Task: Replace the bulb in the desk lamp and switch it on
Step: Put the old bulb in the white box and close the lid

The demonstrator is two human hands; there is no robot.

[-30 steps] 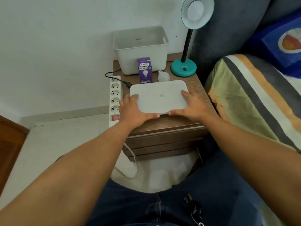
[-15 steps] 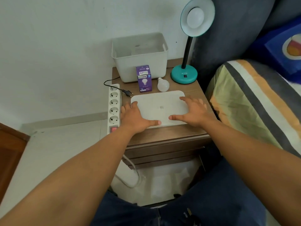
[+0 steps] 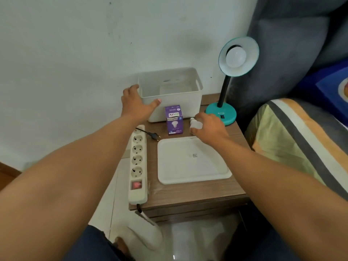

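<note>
A teal desk lamp [image 3: 221,113] stands at the back right of the wooden nightstand [image 3: 188,194], with a white bulb [image 3: 235,57] in its tilted shade. A loose white bulb [image 3: 195,124] lies behind the white lid, and my right hand [image 3: 209,129] closes its fingers around it. A purple bulb box [image 3: 174,119] stands upright to its left. My left hand [image 3: 137,104] is spread open against the front left corner of the white storage bin [image 3: 170,95]. The lamp's black plug [image 3: 154,136] lies unplugged beside the power strip [image 3: 137,162].
A white flat lid [image 3: 192,161] lies on the nightstand's front half. The power strip hangs along the left edge, its red switch near me. A bed with a striped blanket [image 3: 291,140] and grey headboard bounds the right side. White wall behind, tiled floor at left.
Both hands have left the white lid. The left went forward to the bin's corner, and the right went forward onto the loose bulb. The camera has dropped lower.
</note>
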